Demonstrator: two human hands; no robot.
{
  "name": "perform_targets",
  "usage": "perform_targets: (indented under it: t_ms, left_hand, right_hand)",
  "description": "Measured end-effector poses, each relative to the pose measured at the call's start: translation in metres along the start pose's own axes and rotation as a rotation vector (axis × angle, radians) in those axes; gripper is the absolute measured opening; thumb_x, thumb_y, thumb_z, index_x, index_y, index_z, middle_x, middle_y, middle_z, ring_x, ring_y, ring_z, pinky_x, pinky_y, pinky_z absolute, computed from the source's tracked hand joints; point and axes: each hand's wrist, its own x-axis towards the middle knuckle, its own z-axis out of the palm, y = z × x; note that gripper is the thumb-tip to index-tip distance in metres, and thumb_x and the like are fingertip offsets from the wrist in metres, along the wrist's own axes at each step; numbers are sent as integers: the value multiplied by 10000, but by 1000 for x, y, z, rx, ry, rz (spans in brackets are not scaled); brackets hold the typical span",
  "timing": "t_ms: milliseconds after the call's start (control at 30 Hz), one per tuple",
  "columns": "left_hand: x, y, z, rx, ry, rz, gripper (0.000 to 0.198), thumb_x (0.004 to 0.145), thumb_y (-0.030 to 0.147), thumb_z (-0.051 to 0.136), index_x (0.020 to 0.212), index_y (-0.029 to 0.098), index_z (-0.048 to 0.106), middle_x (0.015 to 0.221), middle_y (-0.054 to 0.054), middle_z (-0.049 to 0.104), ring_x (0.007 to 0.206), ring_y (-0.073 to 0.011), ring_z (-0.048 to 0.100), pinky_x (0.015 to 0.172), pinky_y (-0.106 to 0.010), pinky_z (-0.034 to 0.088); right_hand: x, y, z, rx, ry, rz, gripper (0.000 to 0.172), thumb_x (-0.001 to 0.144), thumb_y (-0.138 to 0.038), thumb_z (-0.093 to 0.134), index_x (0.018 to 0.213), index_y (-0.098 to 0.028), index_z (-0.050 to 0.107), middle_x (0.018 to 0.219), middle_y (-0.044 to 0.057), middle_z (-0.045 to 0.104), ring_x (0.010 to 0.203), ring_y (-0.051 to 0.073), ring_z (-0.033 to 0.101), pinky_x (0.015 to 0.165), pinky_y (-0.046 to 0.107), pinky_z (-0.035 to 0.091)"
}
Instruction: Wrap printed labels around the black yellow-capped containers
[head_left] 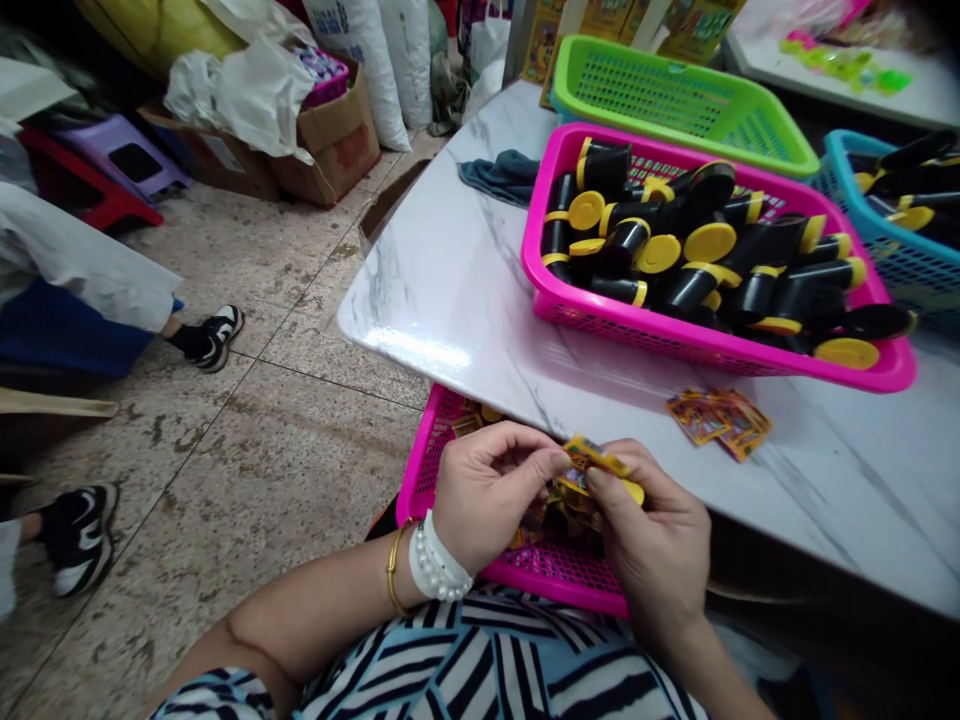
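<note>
My left hand (491, 490) is closed, thumb and forefinger pinching the edge of a yellow-orange printed label (581, 465). My right hand (656, 530) is closed on the same label, together with a small yellow-capped item (635, 493) whose body is mostly hidden by fingers and label. Both hands are over a pink basket (555, 570) at my lap, which holds more orange printed pieces and some yellow caps. On the table just beyond my right hand lies a small pile of printed labels (720, 420).
A larger pink basket (720, 360) full of black canisters with yellow lids stands on the marble-patterned table (450, 300). Behind it are a green basket (780, 140) and a dark cloth (502, 177). A blue basket (907, 255) stands right. Another person's shoes (217, 338) show left.
</note>
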Motion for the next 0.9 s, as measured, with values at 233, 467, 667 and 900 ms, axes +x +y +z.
perform_targets:
  t_ms: [233,467,667,900]
  left_hand:
    - [-3,6,-6,125,86,323,109,935,256,686,945,176,760,885,-62,722,827,-154,667,752,-267,535]
    - [2,10,-3,131,39,281,109,873,260,754,881,161,800,778,-59,694,710,-152,638,611,-252,510]
    - [3,9,-5,87,10,185,99,828,251,784,888,178,811,805,-65,702,702,-151,631,591,-248,514]
    - [3,8,-6,80,30,125,63,771,215,815,789,163,784,763,-46,675,654,-136,618,557,-233,496]
  right_hand:
    - [4,0,-1,14,58,-11,222,935,-290,675,729,-209,658,844,8,575,778,153,542,701,275,447]
    - [4,-1,0,-52,42,-82,172,913,-279,696,753,-216,693,818,12,609,748,157,565,647,271,443]
    - [5,-2,2,-139,58,-183,137,903,-210,696,767,-227,688,808,4,619,764,162,578,687,289,456]
    - [6,-5,6,-319,64,-362,119,866,-117,697,819,-227,692,805,6,632,733,163,600,671,299,465]
